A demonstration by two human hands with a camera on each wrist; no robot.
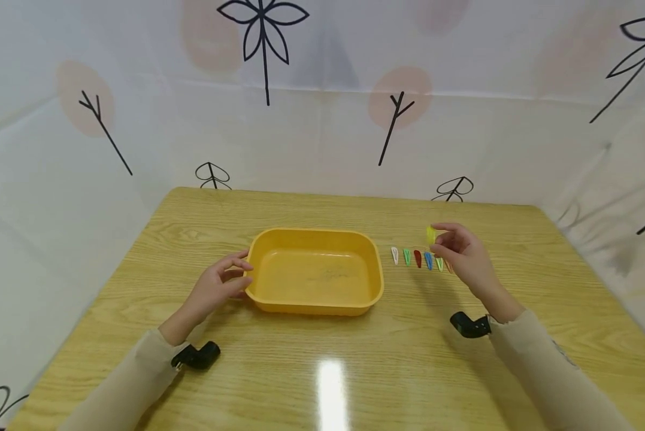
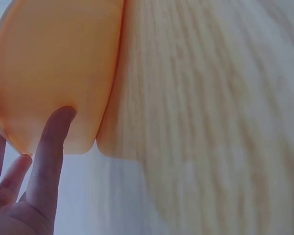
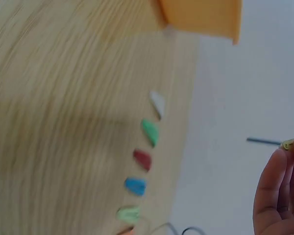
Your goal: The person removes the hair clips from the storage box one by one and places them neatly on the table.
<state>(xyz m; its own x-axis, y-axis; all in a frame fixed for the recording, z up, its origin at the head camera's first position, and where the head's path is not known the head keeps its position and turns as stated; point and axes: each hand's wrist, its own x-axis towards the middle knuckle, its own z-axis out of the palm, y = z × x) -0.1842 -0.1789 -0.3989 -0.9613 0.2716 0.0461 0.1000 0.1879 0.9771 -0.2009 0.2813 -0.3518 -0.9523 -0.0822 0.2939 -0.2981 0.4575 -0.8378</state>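
My right hand (image 1: 462, 257) is raised above the right end of a row of snap hair clips. Thumb and fingers pinch a yellow hair clip (image 1: 430, 234); only a small end of that clip (image 3: 287, 144) shows in the right wrist view. Along the row lie a white clip (image 1: 394, 255), a green clip (image 1: 406, 257), a dark red clip (image 1: 418, 258), a blue clip (image 1: 428, 260), a light green clip (image 1: 439, 263) and an orange clip (image 1: 449, 266). At the left end of a yellow plastic tub (image 1: 314, 308), my left hand (image 1: 221, 281) touches the outer wall with extended fingers.
The tub's inside shows bare, with faint dark marks on its floor. All of it stands on a wood-grain table (image 1: 279, 365), with a patterned white cloth (image 1: 322, 137) behind. Each sleeve has a black wrist device (image 1: 470, 325) at its cuff.
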